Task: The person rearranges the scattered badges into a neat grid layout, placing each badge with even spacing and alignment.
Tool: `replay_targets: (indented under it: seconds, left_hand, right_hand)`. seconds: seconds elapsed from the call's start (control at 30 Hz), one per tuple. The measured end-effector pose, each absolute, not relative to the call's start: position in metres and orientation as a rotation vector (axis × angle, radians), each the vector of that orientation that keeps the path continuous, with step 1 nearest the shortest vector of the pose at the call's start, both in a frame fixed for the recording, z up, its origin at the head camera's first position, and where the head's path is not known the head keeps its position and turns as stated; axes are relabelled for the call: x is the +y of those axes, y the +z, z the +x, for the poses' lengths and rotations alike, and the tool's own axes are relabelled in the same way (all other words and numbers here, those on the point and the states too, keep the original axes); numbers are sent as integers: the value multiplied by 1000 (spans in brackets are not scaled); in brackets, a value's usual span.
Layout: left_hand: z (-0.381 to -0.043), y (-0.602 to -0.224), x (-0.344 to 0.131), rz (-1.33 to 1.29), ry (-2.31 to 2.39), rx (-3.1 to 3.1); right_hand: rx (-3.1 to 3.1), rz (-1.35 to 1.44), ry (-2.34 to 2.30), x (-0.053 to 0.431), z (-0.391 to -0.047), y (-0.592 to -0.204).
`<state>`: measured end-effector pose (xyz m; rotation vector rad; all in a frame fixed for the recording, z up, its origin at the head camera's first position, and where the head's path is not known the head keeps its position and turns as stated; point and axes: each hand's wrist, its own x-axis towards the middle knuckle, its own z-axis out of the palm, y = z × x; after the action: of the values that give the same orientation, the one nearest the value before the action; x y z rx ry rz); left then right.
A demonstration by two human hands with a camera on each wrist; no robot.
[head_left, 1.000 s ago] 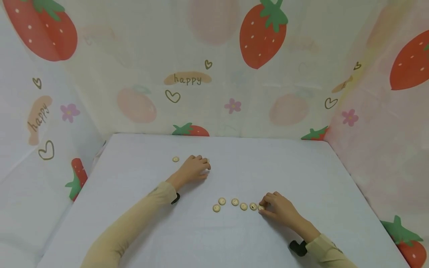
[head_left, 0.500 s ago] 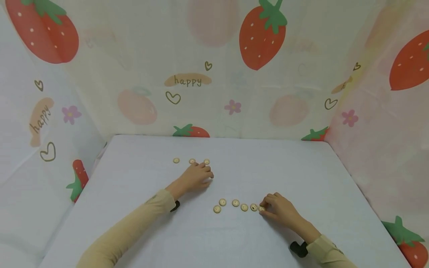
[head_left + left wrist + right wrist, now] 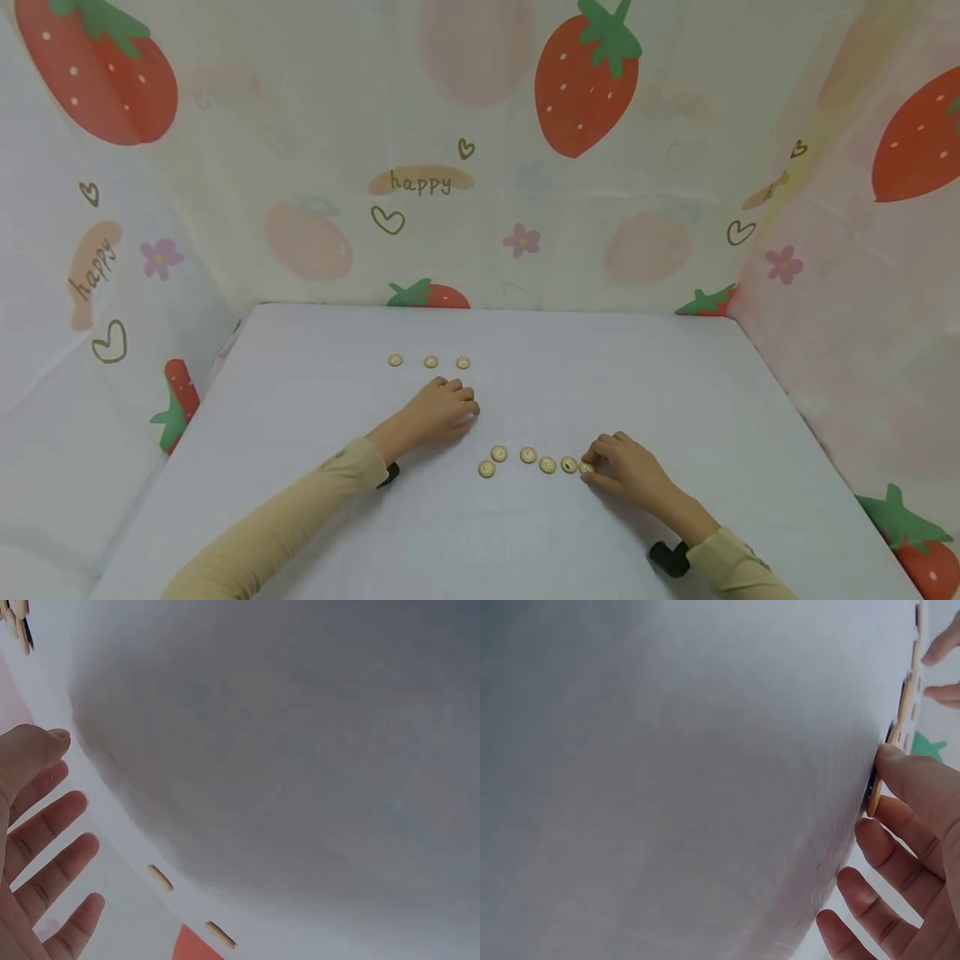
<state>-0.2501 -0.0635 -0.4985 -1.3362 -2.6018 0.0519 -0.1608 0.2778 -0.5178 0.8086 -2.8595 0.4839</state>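
My left hand (image 3: 438, 412) hovers over the table between two groups of small round wooden discs, its fingers apart and holding nothing. The left wrist view shows its spread fingers (image 3: 56, 825). Just beyond it lie a left disc (image 3: 395, 360), a middle disc (image 3: 431, 362) and a right disc (image 3: 462, 363), set apart in a row. My right hand (image 3: 626, 468) pinches the rightmost disc (image 3: 586, 468) of the nearer group between thumb and forefinger; that disc (image 3: 874, 791) stays at the table surface. Left of it lies a disc with a dark spot (image 3: 569, 465).
Several more discs run leftward in an uneven line, including one disc (image 3: 528, 455) near the middle and the leftmost disc (image 3: 487, 469). The white-covered table (image 3: 675, 375) is bounded by a strawberry-print cloth (image 3: 480, 233) at the back and sides.
My left hand has drawn back toward me from the far row, uncovering the middle and right discs there. The right hand keeps its pinch on the same disc.
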Motion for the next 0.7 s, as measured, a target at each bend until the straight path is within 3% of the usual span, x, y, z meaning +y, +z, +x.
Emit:
replay_targets:
  seconds: [0.7]
  left_hand:
    - [-223, -499, -57, -1515, 64, -2532]
  right_hand:
    - [-2904, 773, 481, 278, -161, -515]
